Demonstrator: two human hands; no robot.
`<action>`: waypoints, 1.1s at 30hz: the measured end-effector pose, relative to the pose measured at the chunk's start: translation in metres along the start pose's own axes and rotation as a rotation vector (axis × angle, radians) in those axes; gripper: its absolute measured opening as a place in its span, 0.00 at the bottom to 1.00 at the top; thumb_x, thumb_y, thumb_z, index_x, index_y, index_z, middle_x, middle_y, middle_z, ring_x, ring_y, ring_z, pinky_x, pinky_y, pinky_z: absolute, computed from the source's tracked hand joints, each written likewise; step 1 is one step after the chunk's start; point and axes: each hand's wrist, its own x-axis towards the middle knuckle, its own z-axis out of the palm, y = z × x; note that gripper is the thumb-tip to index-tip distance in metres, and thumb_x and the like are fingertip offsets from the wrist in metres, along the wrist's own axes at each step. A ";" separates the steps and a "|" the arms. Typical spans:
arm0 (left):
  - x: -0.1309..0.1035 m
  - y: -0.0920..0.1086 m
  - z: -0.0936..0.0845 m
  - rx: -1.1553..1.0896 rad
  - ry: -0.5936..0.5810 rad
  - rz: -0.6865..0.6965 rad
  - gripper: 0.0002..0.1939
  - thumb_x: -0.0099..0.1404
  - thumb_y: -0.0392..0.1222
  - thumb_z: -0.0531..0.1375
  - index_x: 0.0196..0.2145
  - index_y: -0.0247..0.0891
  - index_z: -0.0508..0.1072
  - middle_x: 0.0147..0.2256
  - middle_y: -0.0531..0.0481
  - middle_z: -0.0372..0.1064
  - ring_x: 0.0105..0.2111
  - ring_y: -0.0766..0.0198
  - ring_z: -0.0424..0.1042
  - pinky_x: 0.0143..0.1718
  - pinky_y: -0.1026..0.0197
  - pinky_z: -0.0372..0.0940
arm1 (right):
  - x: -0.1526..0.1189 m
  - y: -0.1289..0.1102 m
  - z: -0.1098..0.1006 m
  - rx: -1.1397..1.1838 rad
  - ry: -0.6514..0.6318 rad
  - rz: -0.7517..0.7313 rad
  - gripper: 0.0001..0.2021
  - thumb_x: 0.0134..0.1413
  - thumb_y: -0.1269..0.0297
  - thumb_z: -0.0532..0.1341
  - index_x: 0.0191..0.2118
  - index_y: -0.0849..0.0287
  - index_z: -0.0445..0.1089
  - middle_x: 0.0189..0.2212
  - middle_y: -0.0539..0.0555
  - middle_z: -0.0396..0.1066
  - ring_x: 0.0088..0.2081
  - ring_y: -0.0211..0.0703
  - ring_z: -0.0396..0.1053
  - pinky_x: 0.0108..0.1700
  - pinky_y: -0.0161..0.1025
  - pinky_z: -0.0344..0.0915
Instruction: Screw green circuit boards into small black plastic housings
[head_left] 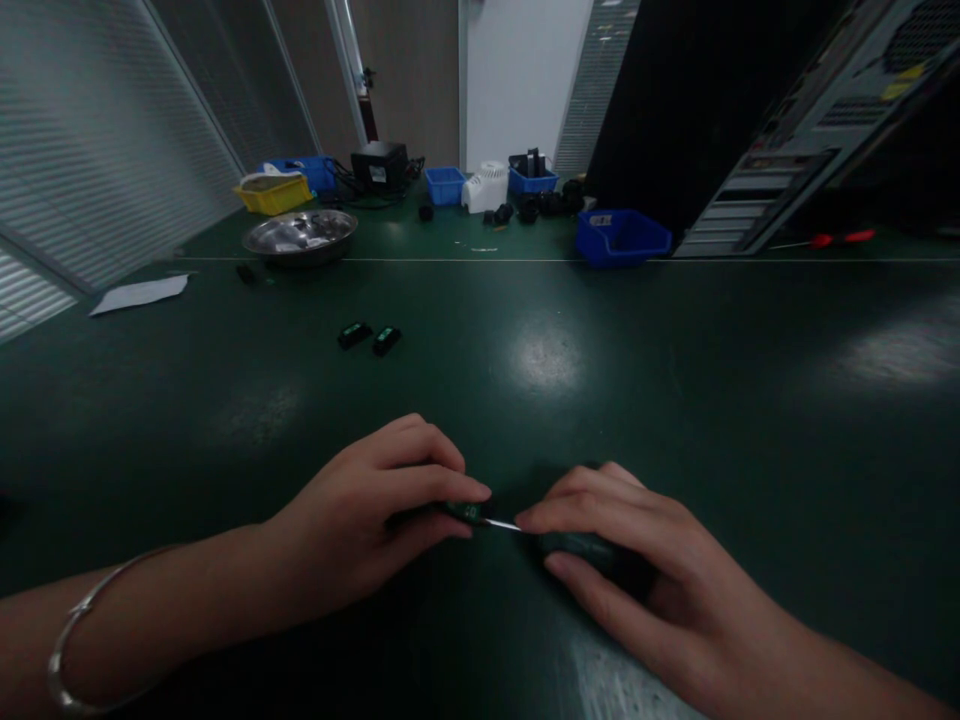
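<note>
Between the thumb and fingers of my left hand is a small black module with a green face, partly covered by the fingertips. My right hand grips a screwdriver by its dark handle, the index finger laid toward the metal shaft. The shaft points left and its tip meets the module's right end. Exactly where the tip sits on it I cannot make out. Farther up the green table lie two similar black modules, one on the left and one on the right.
A metal bowl with small parts stands at the back left, near a white paper and a yellow bin. Blue bins, a white device and a black box line the rear. A computer chassis rises at back right.
</note>
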 end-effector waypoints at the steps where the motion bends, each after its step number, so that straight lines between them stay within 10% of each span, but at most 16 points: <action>1: 0.000 0.000 0.000 -0.029 -0.015 -0.020 0.13 0.68 0.30 0.60 0.49 0.38 0.74 0.41 0.48 0.68 0.41 0.64 0.68 0.42 0.64 0.64 | 0.000 0.000 0.000 -0.004 -0.009 0.007 0.12 0.63 0.71 0.58 0.48 0.50 0.71 0.40 0.50 0.74 0.40 0.45 0.69 0.40 0.43 0.63; 33: 0.006 0.002 -0.008 -0.222 -0.058 -0.221 0.14 0.68 0.29 0.51 0.41 0.39 0.75 0.47 0.47 0.66 0.46 0.61 0.70 0.46 0.60 0.67 | -0.002 0.001 0.003 -0.051 0.126 -0.035 0.17 0.61 0.71 0.60 0.53 0.46 0.69 0.41 0.49 0.77 0.44 0.44 0.74 0.43 0.40 0.70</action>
